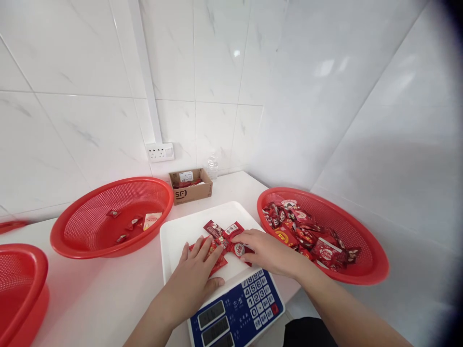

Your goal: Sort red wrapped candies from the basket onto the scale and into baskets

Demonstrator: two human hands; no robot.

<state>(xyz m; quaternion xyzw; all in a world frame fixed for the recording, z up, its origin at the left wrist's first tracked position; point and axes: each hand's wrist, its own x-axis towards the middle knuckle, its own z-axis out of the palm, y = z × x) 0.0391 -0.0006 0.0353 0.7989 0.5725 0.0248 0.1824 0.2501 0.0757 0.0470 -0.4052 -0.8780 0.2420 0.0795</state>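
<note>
Several red snack packets point(216, 230) lie close together on the white pan point(181, 231) of a digital scale. My left hand point(195, 277) rests flat over the packets on the left, its fingers spread and partly covering them. From the right, my right hand point(269, 249) reaches in with bent fingers and thumb around a red snack packet point(239, 249) with a round white label. Part of that packet is hidden under the fingers. The blue keypad panel point(238, 308) of the scale faces me, below both hands; its display digits are not readable.
Right of the scale, a red plastic basket point(365, 241) holds many red packets. A second red basket point(108, 193) at left has a few packets and a pale card. Another basket point(39, 270) is cut off at lower left. A cardboard box point(193, 193) and clear bottle point(212, 166) stand behind.
</note>
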